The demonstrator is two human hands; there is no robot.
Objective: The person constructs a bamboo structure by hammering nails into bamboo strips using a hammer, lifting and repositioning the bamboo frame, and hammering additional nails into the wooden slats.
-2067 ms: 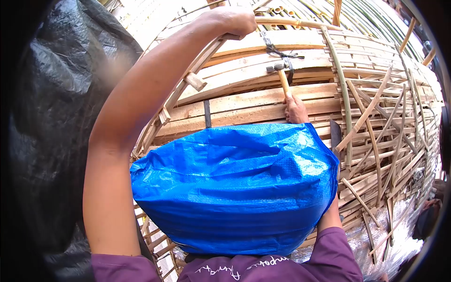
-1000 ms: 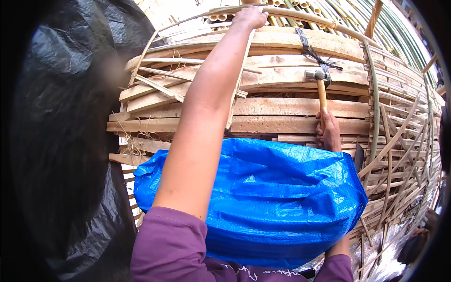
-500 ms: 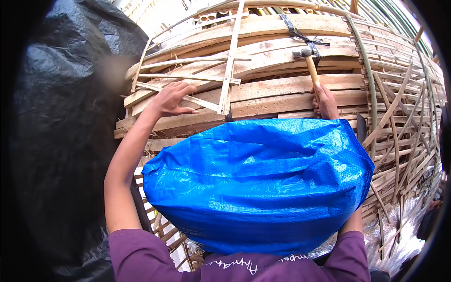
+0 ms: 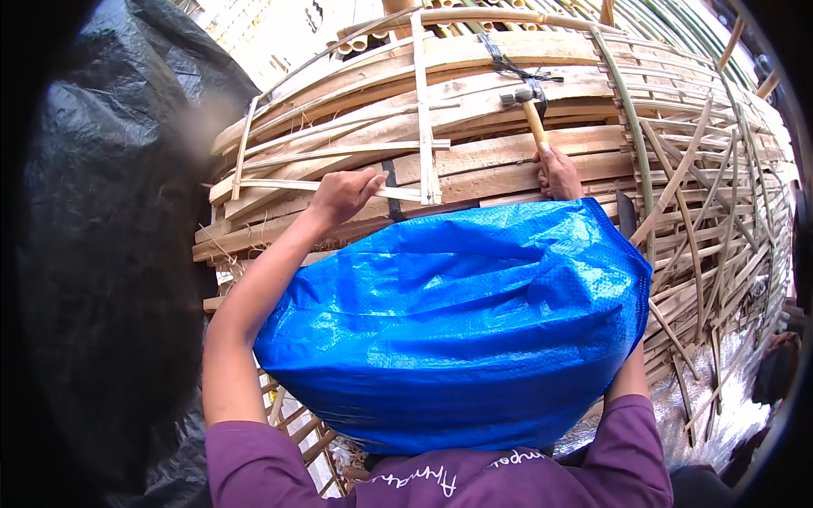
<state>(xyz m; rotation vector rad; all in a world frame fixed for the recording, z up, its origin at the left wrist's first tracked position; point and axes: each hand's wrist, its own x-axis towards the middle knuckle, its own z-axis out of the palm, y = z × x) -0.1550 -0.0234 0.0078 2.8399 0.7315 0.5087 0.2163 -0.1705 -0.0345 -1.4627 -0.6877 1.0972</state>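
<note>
My right hand (image 4: 561,175) is closed round the wooden handle of a hammer (image 4: 535,125), its metal head pointing away from me over the planks. On the left, my left hand (image 4: 345,193) has its fingers curled over the lowest bamboo slat (image 4: 288,184), near that slat's right end. This slat meets a long upright slat (image 4: 426,102), which crosses other thin slats above. Beneath this slatted frame lie stacked wooden planks (image 4: 508,152). A blue woven plastic sheet (image 4: 457,322) bulges up between my arms and covers part of my forearms.
Black plastic sheeting (image 4: 110,254) hangs along the left side. A black strap (image 4: 500,63) is tied round the planks. To the right are a curved bamboo pole (image 4: 628,118) and many loose slats (image 4: 703,220). Cut bamboo poles (image 4: 542,17) lie at the back.
My left hand has gone from open fingers to a closed grip, farther right along the lowest slat. That slat now lies more level. The hammer stays in my right hand.
</note>
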